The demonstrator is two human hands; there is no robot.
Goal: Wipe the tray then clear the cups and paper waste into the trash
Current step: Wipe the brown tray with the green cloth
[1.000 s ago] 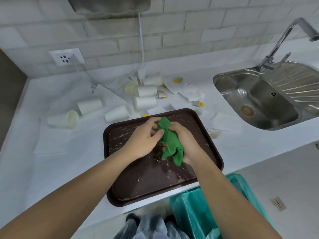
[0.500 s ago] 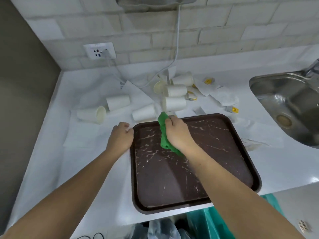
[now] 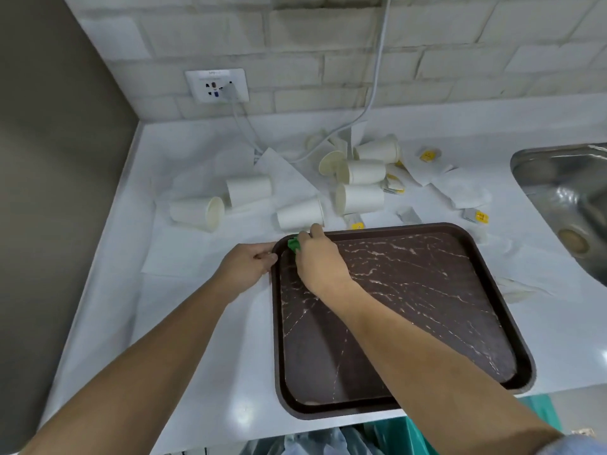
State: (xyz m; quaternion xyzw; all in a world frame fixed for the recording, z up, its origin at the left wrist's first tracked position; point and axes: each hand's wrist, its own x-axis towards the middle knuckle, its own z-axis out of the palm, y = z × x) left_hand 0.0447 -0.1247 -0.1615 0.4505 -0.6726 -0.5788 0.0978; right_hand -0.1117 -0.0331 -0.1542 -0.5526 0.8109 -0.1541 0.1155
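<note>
The dark brown tray (image 3: 427,290), marbled with pale veins, lies flat on the white bench (image 3: 197,356) with its near edge at the bench's front lip. At its far left corner the right hand (image 3: 320,261) bears down on a green cloth (image 3: 293,244), the fingers (image 3: 315,229) curled and bunched together over it so that only a small tuft shows at their left. Just left of that tuft, the left hand (image 3: 246,266) grips the tray's left rim, its fingers (image 3: 267,257) curled against the edge. Just beyond the right fingertips a white paper cup (image 3: 300,215) lies on its side, with more tipped cups (image 3: 359,198) behind it and to the left, all on or among creased paper napkins (image 3: 282,172). Small sachets (image 3: 480,216) with yellow labels are scattered to the right of the cups; their print is too small to read. Farther right is the steel sink (image 3: 565,192). On the brick wall behind, a white socket (image 3: 215,85) carries a line of small lettering that seems to be a brand mark but is illegible, with a grey cable (image 3: 374,100) hanging nearby. Below the bench front, a teal trash bag (image 3: 394,438) is partly visible.
</note>
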